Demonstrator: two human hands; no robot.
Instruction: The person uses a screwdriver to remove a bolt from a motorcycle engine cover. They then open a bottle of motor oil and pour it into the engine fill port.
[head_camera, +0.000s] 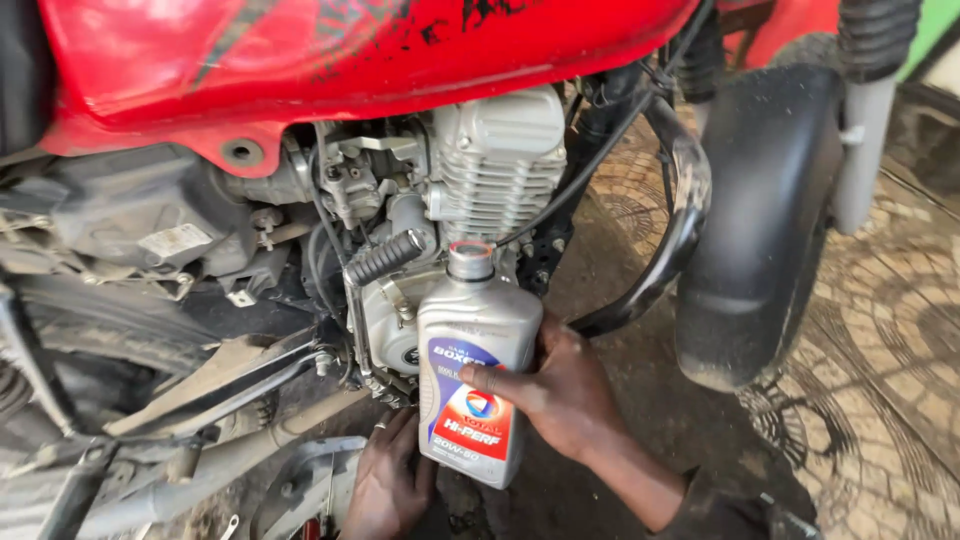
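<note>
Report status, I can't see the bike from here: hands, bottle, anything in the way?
Right hand grips grey oil bottle, upright, neck open. Left hand steadies its base. Kick-starter lever close beside the neck.

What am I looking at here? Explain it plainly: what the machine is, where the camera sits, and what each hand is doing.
The camera is worn on the person's head and looks down at their own bare hands. The machine is a red motorcycle seen from the side, with its grey engine, kick-start lever and black front mudguard. The right hand grips a grey oil bottle, upright, its neck uncapped, beside the engine. The left hand is low, under the bottle's bottom corner. The ground is patterned paving.
</note>
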